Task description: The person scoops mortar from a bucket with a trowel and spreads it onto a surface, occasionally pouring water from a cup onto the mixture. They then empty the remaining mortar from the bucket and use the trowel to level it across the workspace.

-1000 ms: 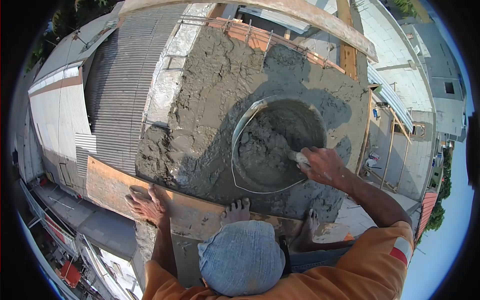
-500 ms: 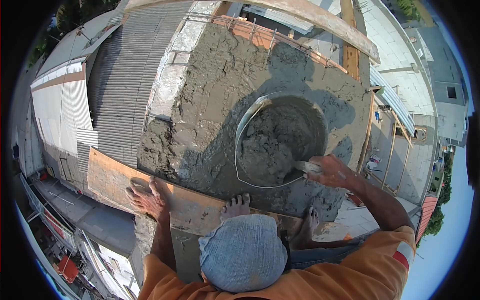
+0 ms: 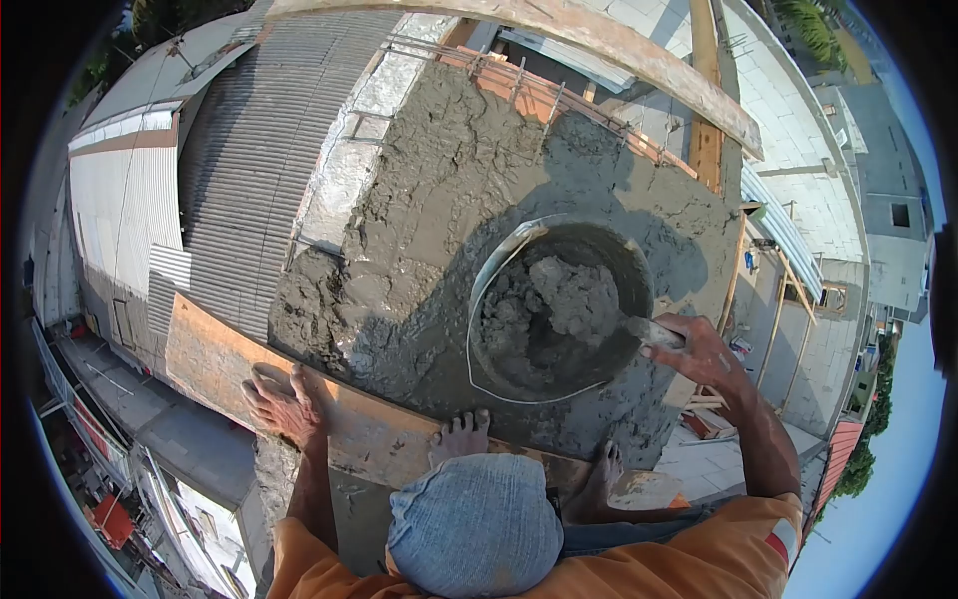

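Note:
My right hand (image 3: pixel 707 351) grips the pale handle of a trowel (image 3: pixel 654 332) at the right side of a bucket (image 3: pixel 475 344). The trowel's blade is under a lump of wet grey mortar (image 3: pixel 579 299) inside the bucket, so it is mostly hidden. More mortar lies around a dark hollow in the bucket, whose wire handle hangs over the near rim. On the left, my left hand (image 3: pixel 286 407) rests on a wooden board (image 3: pixel 374 419) with its fingers spread.
Wet mortar (image 3: pixel 409 200) covers the surface around the bucket. My bare feet (image 3: pixel 461 436) are at the board. Rebar (image 3: pixel 519 80) sticks up by the far formwork, below a long plank (image 3: pixel 559 25). A corrugated roof (image 3: pixel 259 130) lies left; a lower building level shows right.
My right hand has moved right and slightly down in view. The trowel has lifted a lump of mortar within the bucket, leaving a hollow. My left hand stays on the board.

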`<state>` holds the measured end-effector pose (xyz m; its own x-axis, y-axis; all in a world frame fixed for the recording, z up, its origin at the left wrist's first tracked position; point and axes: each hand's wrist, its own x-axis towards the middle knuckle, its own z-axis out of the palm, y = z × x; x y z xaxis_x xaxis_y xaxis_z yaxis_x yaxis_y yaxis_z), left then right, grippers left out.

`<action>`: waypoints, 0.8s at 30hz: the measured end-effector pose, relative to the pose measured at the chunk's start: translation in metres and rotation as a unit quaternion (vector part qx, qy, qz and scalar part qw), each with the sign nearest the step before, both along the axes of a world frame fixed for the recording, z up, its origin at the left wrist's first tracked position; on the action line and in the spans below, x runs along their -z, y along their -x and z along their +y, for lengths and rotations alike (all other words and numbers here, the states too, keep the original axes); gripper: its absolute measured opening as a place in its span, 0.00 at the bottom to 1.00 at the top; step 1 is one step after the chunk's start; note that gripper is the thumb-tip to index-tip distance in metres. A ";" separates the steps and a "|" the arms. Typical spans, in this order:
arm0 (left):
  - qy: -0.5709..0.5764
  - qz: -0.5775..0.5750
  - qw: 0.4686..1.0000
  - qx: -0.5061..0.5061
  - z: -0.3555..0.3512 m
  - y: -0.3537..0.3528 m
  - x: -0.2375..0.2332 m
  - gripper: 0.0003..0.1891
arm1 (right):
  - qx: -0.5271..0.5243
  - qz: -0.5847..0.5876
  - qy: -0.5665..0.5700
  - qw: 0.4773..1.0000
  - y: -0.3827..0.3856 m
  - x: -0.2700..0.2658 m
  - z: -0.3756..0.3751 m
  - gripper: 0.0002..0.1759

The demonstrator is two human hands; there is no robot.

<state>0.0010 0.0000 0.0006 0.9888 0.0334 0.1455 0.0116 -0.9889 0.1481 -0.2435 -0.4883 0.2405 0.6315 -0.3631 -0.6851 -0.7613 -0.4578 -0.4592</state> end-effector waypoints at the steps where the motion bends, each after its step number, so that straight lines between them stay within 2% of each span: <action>1: 0.003 -0.002 1.000 -0.005 -0.001 0.001 -0.001 0.42 | 0.016 -0.026 0.023 0.999 -0.001 -0.005 -0.004 0.23; 3: -0.005 0.001 1.000 -0.001 -0.003 0.001 -0.004 0.42 | 0.028 -0.056 0.049 0.997 -0.016 -0.016 -0.015 0.24; 5: -0.005 0.015 1.000 -0.012 -0.005 0.002 -0.007 0.42 | 0.035 0.013 0.076 0.996 -0.041 -0.027 -0.033 0.28; 6: -0.017 0.016 1.000 -0.009 -0.005 0.002 -0.007 0.43 | 0.018 -0.078 0.196 0.977 -0.044 -0.020 -0.037 0.31; 8: -0.029 0.018 0.999 -0.017 -0.005 0.000 -0.007 0.43 | 0.053 -0.026 0.197 0.979 -0.091 -0.013 -0.055 0.25; 10: -0.034 0.012 0.999 -0.018 -0.002 0.000 -0.006 0.44 | -0.083 -0.056 0.403 0.910 -0.120 0.032 -0.075 0.26; 12: -0.036 0.012 0.999 -0.018 -0.004 0.000 -0.005 0.44 | -0.144 -0.145 0.484 0.851 -0.144 0.086 -0.089 0.28; 15: -0.033 0.030 0.998 -0.034 -0.003 0.000 -0.005 0.44 | -0.109 -0.087 0.554 0.821 -0.173 0.121 -0.084 0.30; 16: -0.028 0.022 0.999 -0.024 -0.002 0.000 -0.004 0.44 | -0.111 -0.086 0.552 0.822 -0.176 0.108 -0.073 0.30; 18: -0.022 0.019 1.000 -0.007 0.000 0.001 -0.004 0.45 | -0.038 -0.133 0.474 0.870 -0.164 0.068 -0.054 0.31; 21: -0.008 0.018 1.000 -0.006 -0.002 0.000 -0.001 0.45 | -0.029 -0.072 0.538 0.839 -0.125 0.036 -0.047 0.30; 24: -0.007 0.031 0.999 -0.010 -0.002 -0.001 -0.006 0.45 | -0.036 -0.109 0.511 0.852 -0.067 0.008 -0.042 0.27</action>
